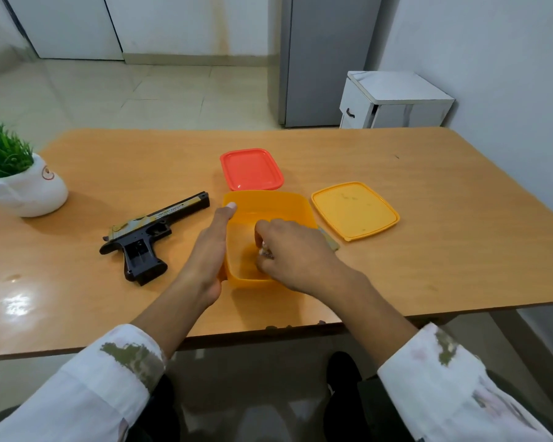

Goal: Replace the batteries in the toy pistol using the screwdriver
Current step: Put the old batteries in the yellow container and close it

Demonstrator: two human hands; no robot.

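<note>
The toy pistol (147, 237) lies on its side on the wooden table (428, 237), left of centre, its black grip open and facing me. An open orange container (268, 205) stands in the middle. My left hand (209, 247) rests flat against the container's left wall, thumb on the rim. My right hand (288, 250) reaches down inside the container, fingers curled around a small metallic item (266, 252) that I cannot identify. No screwdriver is visible.
A red lid (251, 169) lies behind the container, and an orange lid (355, 210) to its right. A small olive piece (330, 240) pokes out behind my right hand. A white pot with a green plant (23, 183) stands at the table's left edge.
</note>
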